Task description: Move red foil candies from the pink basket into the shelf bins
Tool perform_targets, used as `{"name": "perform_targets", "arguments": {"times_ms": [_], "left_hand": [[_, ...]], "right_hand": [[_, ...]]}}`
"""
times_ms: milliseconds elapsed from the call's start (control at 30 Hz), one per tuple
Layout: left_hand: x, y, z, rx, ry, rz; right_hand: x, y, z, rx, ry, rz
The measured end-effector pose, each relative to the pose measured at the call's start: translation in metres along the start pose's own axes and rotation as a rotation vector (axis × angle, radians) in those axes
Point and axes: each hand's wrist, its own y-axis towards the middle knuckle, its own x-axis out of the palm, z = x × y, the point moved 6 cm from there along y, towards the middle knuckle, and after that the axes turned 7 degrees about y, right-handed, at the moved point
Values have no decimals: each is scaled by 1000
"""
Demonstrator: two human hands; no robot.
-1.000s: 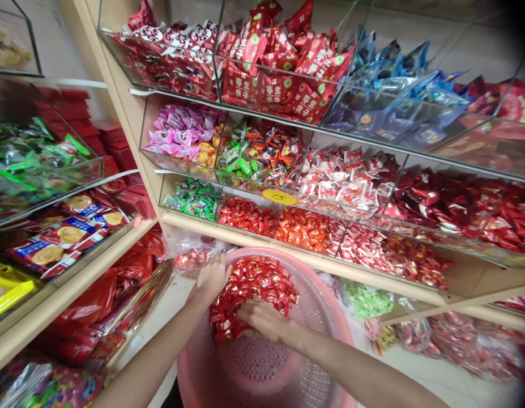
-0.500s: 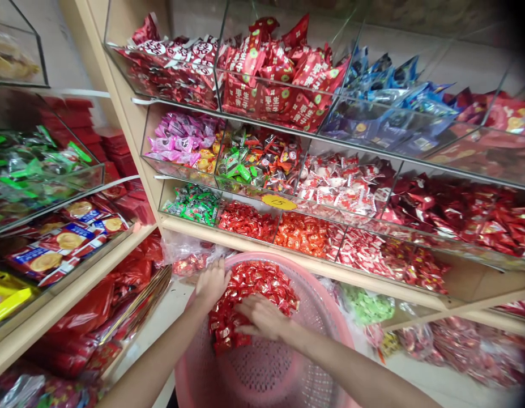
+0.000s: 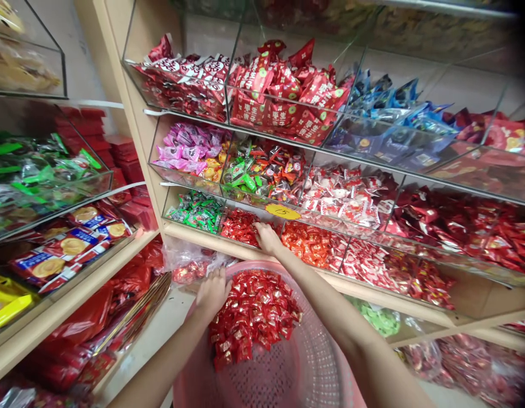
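Two hands: both the person's own, bare, reaching forward from the bottom of the view
left hand (image 3: 213, 292): on the near-left rim of the pink basket (image 3: 317, 362), fingers folded over the edge and thumb on the inner side, gripping it
right hand (image 3: 267, 238): stretched past the basket into the red-candy bin (image 3: 239, 225) in the lowest row of clear bins, fingers curled down onto the sweets; whether any are in its grasp cannot be told
pink basket: perforated plastic, held just below the wooden shelf edge (image 3: 194, 237), its far rim near the lowest bins
red candies (image 3: 256, 317): a heap of small shiny wrapped pieces in the far-left part of the basket, right beside the left thumb
red-candy bin: between the green candies (image 3: 196, 211) on its left and the orange-red candies (image 3: 308, 243) on its right
yellow tag (image 3: 281, 212): oval, marked 15, on the bin front just above and right of the right hand
middle row: purple candies (image 3: 186, 150) at the left end, mixed green and red wrappers next to them
top row: large red packets (image 3: 283, 90), blue ones further right
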Motion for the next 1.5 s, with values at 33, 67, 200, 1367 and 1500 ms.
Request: {"name": "perform_targets", "arguments": {"times_ms": [33, 67, 200, 1367, 1500], "left_hand": [[0, 0, 0, -3, -2, 0], [0, 0, -1, -3, -4, 3], [1, 0, -1, 7, -1, 23], [0, 0, -1, -2, 26, -2], [-2, 0, 0, -5, 20, 2]], "right_hand": [[4, 7, 3, 25, -17, -21], [8, 13, 5, 47, -32, -40], [18, 24, 8, 72, -60, -60], [10, 38, -41, 61, -63, -5], [-7, 16, -45, -34, 82, 94]]}}
